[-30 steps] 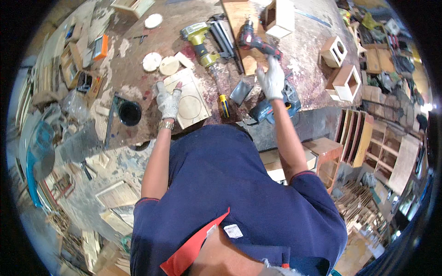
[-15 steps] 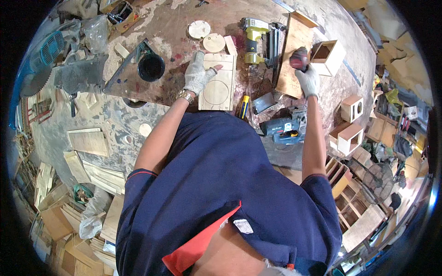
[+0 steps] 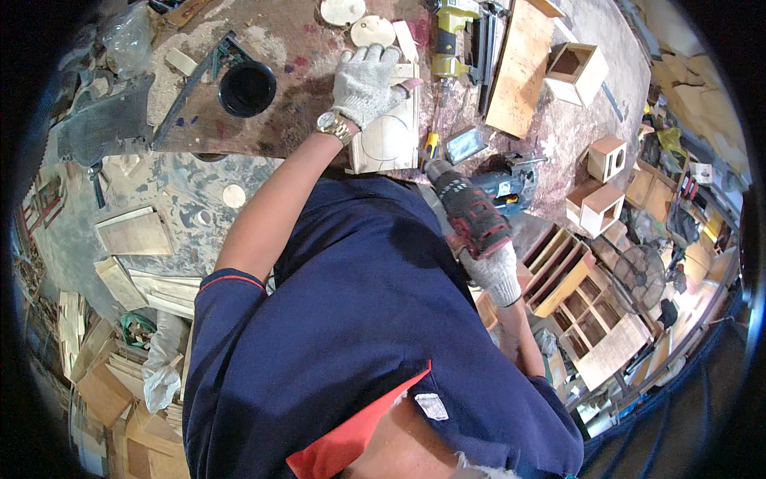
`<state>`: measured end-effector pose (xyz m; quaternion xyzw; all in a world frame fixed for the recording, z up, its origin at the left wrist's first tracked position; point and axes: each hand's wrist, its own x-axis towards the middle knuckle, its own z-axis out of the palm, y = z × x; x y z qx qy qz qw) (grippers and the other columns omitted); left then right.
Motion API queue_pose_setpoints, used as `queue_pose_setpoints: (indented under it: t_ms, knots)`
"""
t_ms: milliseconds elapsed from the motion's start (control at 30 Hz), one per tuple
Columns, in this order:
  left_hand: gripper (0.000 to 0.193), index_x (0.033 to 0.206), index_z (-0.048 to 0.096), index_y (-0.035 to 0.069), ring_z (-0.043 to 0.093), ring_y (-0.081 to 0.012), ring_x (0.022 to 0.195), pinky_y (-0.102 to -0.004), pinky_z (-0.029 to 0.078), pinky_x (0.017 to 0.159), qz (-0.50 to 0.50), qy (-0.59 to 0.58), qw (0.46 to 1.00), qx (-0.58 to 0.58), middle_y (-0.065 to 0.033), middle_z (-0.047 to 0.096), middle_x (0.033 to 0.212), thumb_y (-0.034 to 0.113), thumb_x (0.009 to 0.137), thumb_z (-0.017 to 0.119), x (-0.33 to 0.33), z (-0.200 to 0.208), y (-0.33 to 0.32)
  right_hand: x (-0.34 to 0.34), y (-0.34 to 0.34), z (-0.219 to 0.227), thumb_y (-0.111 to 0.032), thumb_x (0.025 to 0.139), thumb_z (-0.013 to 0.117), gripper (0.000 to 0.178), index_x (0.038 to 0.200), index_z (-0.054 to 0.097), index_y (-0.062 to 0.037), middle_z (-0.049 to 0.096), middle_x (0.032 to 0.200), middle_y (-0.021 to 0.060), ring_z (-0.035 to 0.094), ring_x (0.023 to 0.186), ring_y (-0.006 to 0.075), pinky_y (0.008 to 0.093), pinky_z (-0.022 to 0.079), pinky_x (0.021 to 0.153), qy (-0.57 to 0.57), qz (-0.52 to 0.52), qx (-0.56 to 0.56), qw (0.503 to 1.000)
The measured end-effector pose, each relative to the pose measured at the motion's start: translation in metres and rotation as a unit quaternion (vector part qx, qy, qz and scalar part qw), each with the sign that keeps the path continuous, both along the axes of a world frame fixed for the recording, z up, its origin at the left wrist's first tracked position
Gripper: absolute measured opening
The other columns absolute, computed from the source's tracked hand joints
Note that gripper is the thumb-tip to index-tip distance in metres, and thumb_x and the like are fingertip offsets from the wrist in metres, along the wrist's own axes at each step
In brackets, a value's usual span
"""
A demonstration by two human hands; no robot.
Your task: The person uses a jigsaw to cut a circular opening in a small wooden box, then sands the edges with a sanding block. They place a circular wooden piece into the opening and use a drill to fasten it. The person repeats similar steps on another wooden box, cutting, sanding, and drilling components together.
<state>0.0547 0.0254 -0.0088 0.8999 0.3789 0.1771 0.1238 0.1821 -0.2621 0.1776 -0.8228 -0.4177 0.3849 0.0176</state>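
Note:
My left hand (image 3: 364,86), in a white knit glove, lies spread on a pale wooden box (image 3: 388,145) at the table's near edge. A circle is outlined on the box's top face. Low on the right, beside my body, my gloved right hand (image 3: 493,274) grips a red and black cordless drill (image 3: 474,214). Its chuck points up and left toward the box's near right corner, apart from it. Just past the chuck lies a yellow-handled screwdriver (image 3: 431,147), next to a small shiny rectangular case (image 3: 464,144).
A blue jigsaw (image 3: 507,188) lies right of the drill. Beyond are a yellow-green nail gun (image 3: 452,40), a wooden board (image 3: 520,72) and an open wooden box (image 3: 576,73). Round wood discs (image 3: 373,32) sit past my left hand; a black round cup (image 3: 247,89) stands left.
My right hand has brought the drill from beside the board back toward my body, its chuck now facing the box. My left hand has shifted from the box's left edge to lie across its top.

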Motion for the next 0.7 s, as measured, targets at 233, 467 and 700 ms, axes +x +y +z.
queue_pose_setpoints:
  t_ms: [233,467,700]
  knots:
    - [0.069,0.102,0.068,0.011,0.064,-0.0262,0.095,-0.0444,0.047,0.086,-0.005,-0.009,1.0,0.004,-0.0079,0.066,0.096,0.077,0.082,0.064,-0.002,-0.011,-0.007,-0.039,0.014,0.003,-0.049,0.09,0.075,0.065,0.139,0.058,-0.0097,0.066,0.133,0.0156,0.063,0.124,0.0363,0.045,0.05,0.106,0.022,-0.039,-0.094,0.995]
    - [0.07,0.103,0.068,0.01,0.065,-0.0259,0.097,-0.0442,0.048,0.086,0.002,-0.047,0.999,-0.019,-0.0075,0.069,0.098,0.075,0.077,0.07,-0.002,-0.013,-0.006,-0.039,0.016,-0.018,-0.05,0.084,0.08,0.076,0.136,0.055,-0.0019,0.066,0.126,0.0218,0.065,0.118,0.0385,0.0464,0.052,0.099,-0.005,-0.027,-0.094,0.995]
    - [0.073,0.106,0.068,0.009,0.066,-0.026,0.099,-0.044,0.048,0.087,0.012,-0.054,0.998,-0.021,-0.0081,0.07,0.1,0.075,0.075,0.072,-0.002,-0.015,-0.005,-0.04,0.008,-0.029,-0.049,0.08,0.081,0.076,0.135,0.056,-0.0023,0.067,0.123,0.0214,0.065,0.115,0.039,0.0469,0.053,0.097,-0.039,0.034,-0.096,0.994]
